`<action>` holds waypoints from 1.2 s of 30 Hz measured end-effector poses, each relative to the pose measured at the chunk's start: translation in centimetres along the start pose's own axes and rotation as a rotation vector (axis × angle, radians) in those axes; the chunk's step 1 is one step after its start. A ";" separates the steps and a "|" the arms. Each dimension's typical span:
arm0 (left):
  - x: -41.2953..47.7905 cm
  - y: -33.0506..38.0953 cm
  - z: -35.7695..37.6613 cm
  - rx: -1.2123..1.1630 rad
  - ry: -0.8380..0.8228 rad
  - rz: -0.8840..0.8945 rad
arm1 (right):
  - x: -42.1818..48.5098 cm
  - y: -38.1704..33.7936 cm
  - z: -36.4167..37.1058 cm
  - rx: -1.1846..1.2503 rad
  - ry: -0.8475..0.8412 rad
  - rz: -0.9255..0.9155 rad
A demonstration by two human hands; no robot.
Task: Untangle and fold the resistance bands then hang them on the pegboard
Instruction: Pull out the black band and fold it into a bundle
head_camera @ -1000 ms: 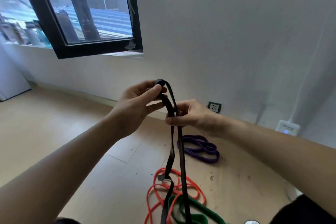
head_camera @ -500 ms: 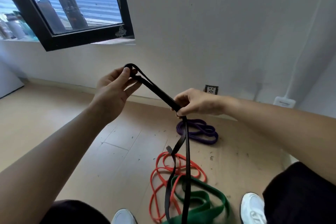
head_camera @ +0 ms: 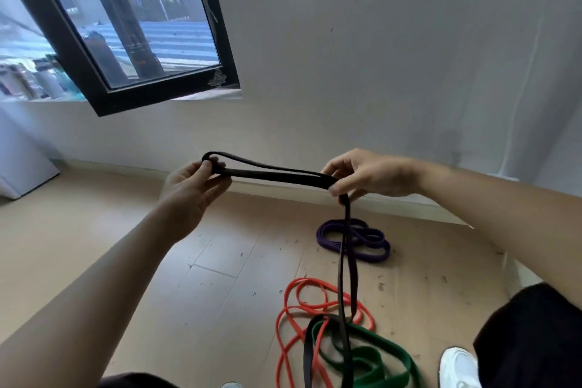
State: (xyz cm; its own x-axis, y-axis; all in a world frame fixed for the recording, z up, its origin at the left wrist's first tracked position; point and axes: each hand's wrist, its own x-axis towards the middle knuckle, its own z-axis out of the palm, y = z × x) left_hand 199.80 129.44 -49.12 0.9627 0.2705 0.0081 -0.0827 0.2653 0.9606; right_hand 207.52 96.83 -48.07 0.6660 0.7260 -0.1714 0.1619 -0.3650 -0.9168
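A black resistance band (head_camera: 277,175) stretches level between my hands at chest height. My left hand (head_camera: 192,189) pinches its looped end between thumb and fingers. My right hand (head_camera: 362,175) grips the band where it bends, and the rest hangs straight down to the floor. There its lower part lies over a red band (head_camera: 293,318) and a green band (head_camera: 384,356), tangled together. A purple band (head_camera: 368,239) lies coiled apart, nearer the wall. No pegboard is in view.
The wooden floor (head_camera: 189,277) meets a white wall with a baseboard just behind the bands. A black-framed window (head_camera: 126,41) is at the upper left. My white shoe (head_camera: 456,367) and dark trouser leg (head_camera: 535,340) are at the lower right.
My hands have moved apart, left hand going left and right hand going right, drawing the doubled black band out from near-vertical to level. The view has tilted down.
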 end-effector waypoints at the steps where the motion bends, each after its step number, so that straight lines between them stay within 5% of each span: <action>1: -0.2 -0.1 -0.5 0.053 -0.032 -0.036 | -0.2 -0.1 -0.1 0.035 -0.001 -0.032; 6: -1.1 -1.2 -2.7 0.555 -0.233 -0.181 | -1.0 -0.9 -0.2 0.146 0.096 -0.135; 12: -1.6 -1.6 -0.5 0.850 -0.491 -0.202 | -0.6 -1.5 0.5 0.213 0.162 -0.179; 24: -2.6 -1.4 7.7 0.591 -0.555 0.069 | -0.2 -2.4 1.5 0.137 0.137 -0.209; 36: -3.2 -1.2 8.3 0.727 -0.589 0.210 | -1.0 -2.4 0.8 0.042 -0.005 -0.128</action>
State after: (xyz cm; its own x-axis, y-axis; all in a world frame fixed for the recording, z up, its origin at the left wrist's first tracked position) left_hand 198.95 120.55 -48.03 0.9378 -0.3141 0.1479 -0.2791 -0.4286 0.8593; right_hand 205.88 97.46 -45.96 0.6382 0.7680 -0.0534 0.2151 -0.2445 -0.9455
